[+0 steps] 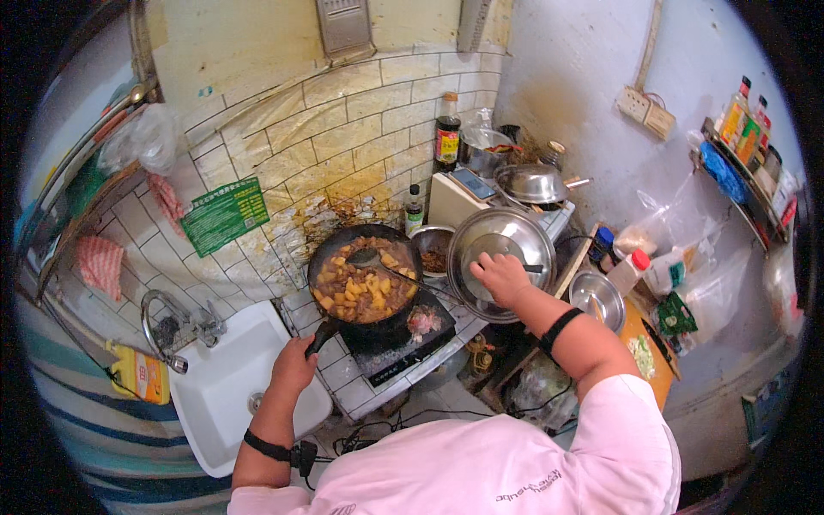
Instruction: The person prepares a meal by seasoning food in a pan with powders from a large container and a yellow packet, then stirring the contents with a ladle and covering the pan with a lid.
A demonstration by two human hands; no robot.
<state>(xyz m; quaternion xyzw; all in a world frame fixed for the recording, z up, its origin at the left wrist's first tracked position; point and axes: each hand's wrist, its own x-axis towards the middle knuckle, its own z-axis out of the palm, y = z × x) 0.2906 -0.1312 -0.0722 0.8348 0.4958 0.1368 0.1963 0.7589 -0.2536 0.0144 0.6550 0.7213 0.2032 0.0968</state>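
Note:
My left hand is closed around the black handle of a wok on an induction cooker. Yellow chunks, perhaps potato, and brown pieces in sauce fill the wok. A ladle lies with its bowl in the food, its long handle reaching right. My right hand is over a round metal lid to the right of the wok; the fingers are at its middle, by a dark knob, and their hold is partly hidden. A metal bowl of brown food stands between wok and lid.
A white sink and faucet are on the left. Sauce bottles, a phone and a lidded pan stand behind. Right are a steel bowl, a cutting board with chopped greens and a knife. Cables hang below.

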